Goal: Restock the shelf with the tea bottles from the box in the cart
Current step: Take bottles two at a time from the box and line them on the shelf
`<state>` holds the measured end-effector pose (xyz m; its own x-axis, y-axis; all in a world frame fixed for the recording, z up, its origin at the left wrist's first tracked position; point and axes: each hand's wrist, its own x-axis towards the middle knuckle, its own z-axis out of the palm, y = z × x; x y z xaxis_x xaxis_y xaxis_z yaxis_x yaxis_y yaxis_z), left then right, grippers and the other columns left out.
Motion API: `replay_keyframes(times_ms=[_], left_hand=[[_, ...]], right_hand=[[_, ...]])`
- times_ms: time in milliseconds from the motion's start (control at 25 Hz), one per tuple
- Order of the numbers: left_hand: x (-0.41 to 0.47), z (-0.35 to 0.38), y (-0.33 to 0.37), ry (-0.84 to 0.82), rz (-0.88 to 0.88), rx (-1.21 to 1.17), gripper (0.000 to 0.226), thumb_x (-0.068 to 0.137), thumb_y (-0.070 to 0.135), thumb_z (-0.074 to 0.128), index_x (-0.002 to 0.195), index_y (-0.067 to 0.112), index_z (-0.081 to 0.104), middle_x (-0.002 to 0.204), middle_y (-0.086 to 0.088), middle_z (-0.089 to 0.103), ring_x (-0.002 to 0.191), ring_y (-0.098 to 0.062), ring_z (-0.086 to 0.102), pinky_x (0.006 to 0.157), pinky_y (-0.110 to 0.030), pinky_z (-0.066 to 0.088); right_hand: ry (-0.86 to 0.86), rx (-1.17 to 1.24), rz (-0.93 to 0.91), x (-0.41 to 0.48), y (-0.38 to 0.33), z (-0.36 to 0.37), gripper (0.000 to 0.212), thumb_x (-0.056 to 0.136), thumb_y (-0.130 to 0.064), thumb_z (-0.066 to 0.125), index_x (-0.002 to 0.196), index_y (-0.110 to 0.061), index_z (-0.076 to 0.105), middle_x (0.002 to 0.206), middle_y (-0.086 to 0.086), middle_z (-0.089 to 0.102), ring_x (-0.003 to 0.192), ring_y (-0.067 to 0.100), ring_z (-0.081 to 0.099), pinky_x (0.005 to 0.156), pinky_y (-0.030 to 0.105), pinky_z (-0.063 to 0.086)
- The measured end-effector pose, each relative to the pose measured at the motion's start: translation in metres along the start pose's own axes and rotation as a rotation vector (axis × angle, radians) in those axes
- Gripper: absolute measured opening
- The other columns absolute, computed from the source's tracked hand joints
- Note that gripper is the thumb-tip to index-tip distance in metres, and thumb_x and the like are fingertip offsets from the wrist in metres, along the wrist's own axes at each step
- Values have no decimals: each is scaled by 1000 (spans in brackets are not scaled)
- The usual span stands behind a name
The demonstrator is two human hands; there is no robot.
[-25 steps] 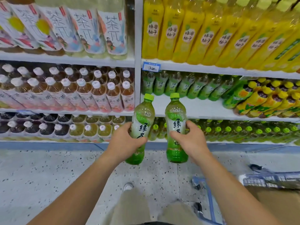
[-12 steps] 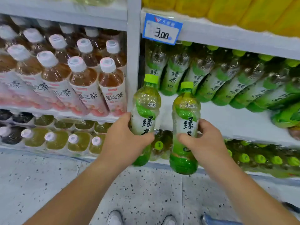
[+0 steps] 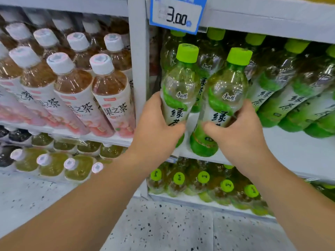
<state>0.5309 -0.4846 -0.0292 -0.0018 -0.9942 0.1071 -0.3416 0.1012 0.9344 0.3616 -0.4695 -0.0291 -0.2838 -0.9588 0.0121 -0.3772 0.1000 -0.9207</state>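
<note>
Placing step. Left hand (image 3: 157, 127) wrapped around one green tea bottle (image 3: 178, 91), right hand (image 3: 237, 134) around another (image 3: 222, 104), both at the near-left shelf (image 3: 290, 153) edge. Next: likely push them back, upright, against stocked row (image 3: 290, 98).

Your single head-worn camera looks forward and slightly down, close against a store shelf (image 3: 290, 142). Its wide lens bows the shelf post (image 3: 138, 69) and fans the rows of bottles outward. Your forearms enter from the bottom corners and meet mid-frame, the left hand (image 3: 155, 127) and right hand (image 3: 239, 134) each with a green-capped bottle (image 3: 178, 84) near the lens. A price tag (image 3: 176, 15) fills the top edge; speckled floor (image 3: 163, 229) shows below. No second view overlaps this one.
</note>
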Motion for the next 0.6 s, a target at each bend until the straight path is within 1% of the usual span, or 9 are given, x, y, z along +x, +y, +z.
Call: replay_keyframes(times_ms=[120, 240, 280, 360, 400, 440, 520, 560, 600], left_hand=[[0, 12, -13, 44, 52, -10, 55, 85, 1, 74, 119, 36, 49, 114, 19, 60, 106, 17, 55, 87, 0, 40], [4, 17, -25, 83, 75, -32, 61, 89, 2, 71, 140, 20, 44, 131, 10, 57, 124, 6, 51, 106, -12, 40], [4, 18, -26, 80, 84, -26, 64, 91, 3, 70, 145, 18, 40, 136, 9, 55, 129, 3, 49, 110, -15, 38], [3, 19, -31, 55, 62, 8, 67, 93, 7, 68, 149, 20, 35, 142, 9, 53, 132, 2, 47, 113, -19, 36], [3, 21, -34, 46, 24, 36, 68, 92, 11, 69, 150, 22, 35, 141, 10, 54, 130, 1, 49, 112, -23, 38], [2, 23, -40, 38, -25, 71, 69, 91, 16, 71, 149, 24, 35, 140, 9, 55, 129, -2, 51, 111, -29, 42], [0, 27, -53, 27, -93, 155, 72, 89, 24, 72, 150, 25, 34, 141, 5, 53, 132, -12, 51, 111, -41, 44], [-2, 30, -58, 25, -107, 193, 73, 91, 26, 71, 152, 23, 31, 145, 2, 50, 135, -16, 48, 113, -43, 42], [-4, 33, -62, 27, -112, 225, 74, 93, 26, 69, 155, 19, 27, 149, -2, 45, 138, -19, 44, 115, -43, 40]], right_hand=[[11, 24, -57, 3, 13, 3, 56, 75, -16, 86, 111, -37, 49, 101, -19, 66, 87, -14, 63, 67, 3, 47], [-16, 48, -92, 6, 24, 3, 60, 77, -15, 86, 119, -33, 46, 104, -22, 64, 89, -16, 62, 72, 1, 47], [-38, 51, -99, 5, 27, 4, 61, 77, -16, 86, 120, -33, 46, 105, -23, 63, 93, -17, 62, 75, 1, 46], [-95, 46, -107, 1, 34, 4, 62, 78, -20, 86, 125, -34, 47, 113, -25, 65, 105, -14, 62, 86, 6, 48], [-117, 34, -105, -2, 37, 4, 63, 79, -24, 86, 127, -35, 47, 116, -27, 65, 110, -13, 61, 92, 11, 48], [-133, 13, -95, -5, 40, 4, 62, 80, -29, 85, 128, -39, 47, 118, -30, 63, 112, -16, 58, 94, 11, 46], [-154, -61, -64, -12, 45, 1, 59, 81, -34, 83, 122, -51, 43, 116, -38, 56, 107, -31, 47, 88, 0, 37], [-167, -108, -49, -13, 49, 1, 58, 82, -34, 82, 119, -53, 41, 115, -38, 52, 103, -35, 42, 82, -4, 34], [-178, -147, -40, -15, 54, 1, 57, 83, -32, 82, 117, -52, 41, 114, -35, 50, 101, -35, 40, 79, -5, 33]])
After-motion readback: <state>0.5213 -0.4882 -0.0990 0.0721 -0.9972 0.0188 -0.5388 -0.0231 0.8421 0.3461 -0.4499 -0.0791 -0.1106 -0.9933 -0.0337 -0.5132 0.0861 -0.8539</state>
